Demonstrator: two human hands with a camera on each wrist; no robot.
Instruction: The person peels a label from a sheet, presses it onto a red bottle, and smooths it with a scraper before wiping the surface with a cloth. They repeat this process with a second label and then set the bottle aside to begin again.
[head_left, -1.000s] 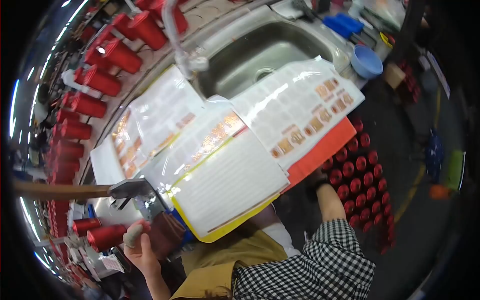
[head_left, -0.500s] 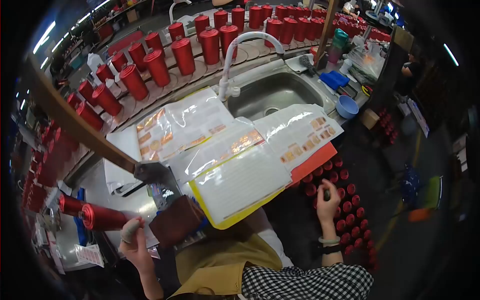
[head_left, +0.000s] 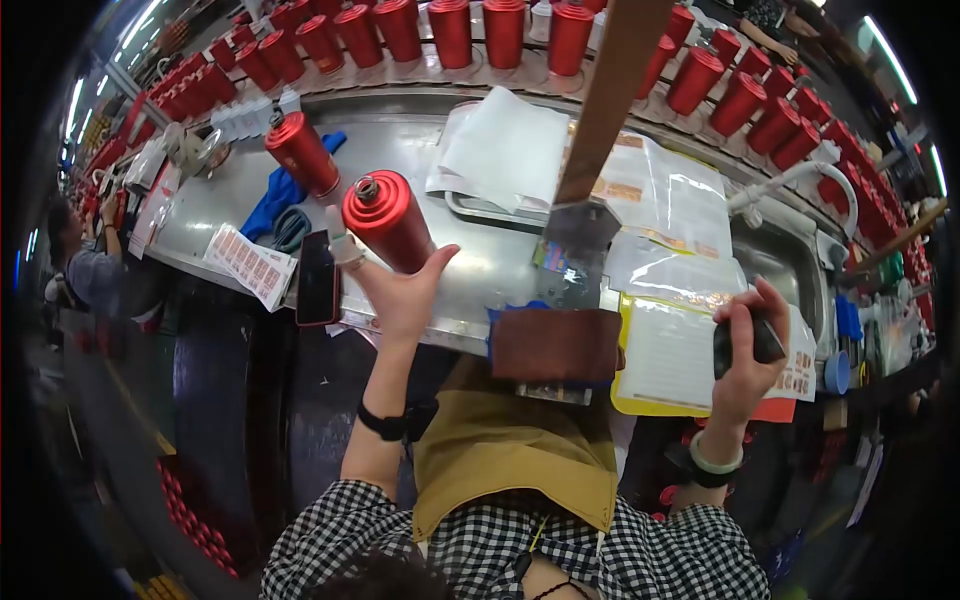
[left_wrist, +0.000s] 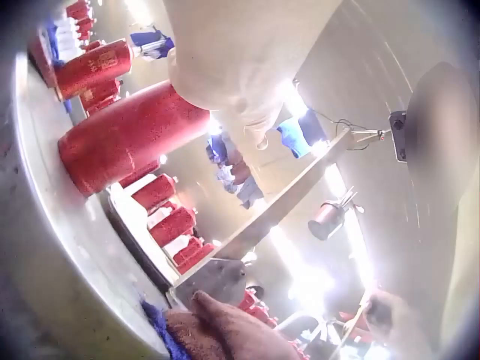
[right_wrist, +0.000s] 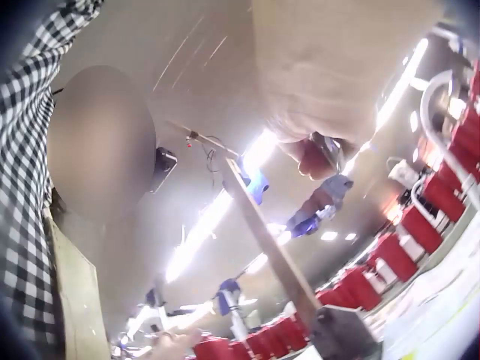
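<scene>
A red metal bottle (head_left: 385, 220) with a stepped neck stands on the steel worktop, tilted in the head view. My left hand (head_left: 400, 300) is right at its lower side, thumb spread wide and a pale cover on one finger. In the left wrist view that hand (left_wrist: 240, 56) overlaps the end of the bottle (left_wrist: 135, 135). My right hand (head_left: 748, 375) grips a small dark rounded object (head_left: 768, 344) above the printed sticker sheets (head_left: 670, 345). Its kind cannot be told; the fingers partly cover it. A second red bottle (head_left: 302, 153) is just behind the first.
A wooden bar (head_left: 610, 100) rises from a metal bracket, with a brown pad (head_left: 556, 343) before it at the worktop edge. A phone (head_left: 318, 280) and a label sheet (head_left: 250, 262) lie left. A sink (head_left: 775, 250) is right; red bottles line the conveyor (head_left: 400, 80) behind.
The head view has swung left. My right hand, first hidden beyond the sheets, came into view over the red bottles with the dark object and is now above the sheets. My left thumb has spread wide.
</scene>
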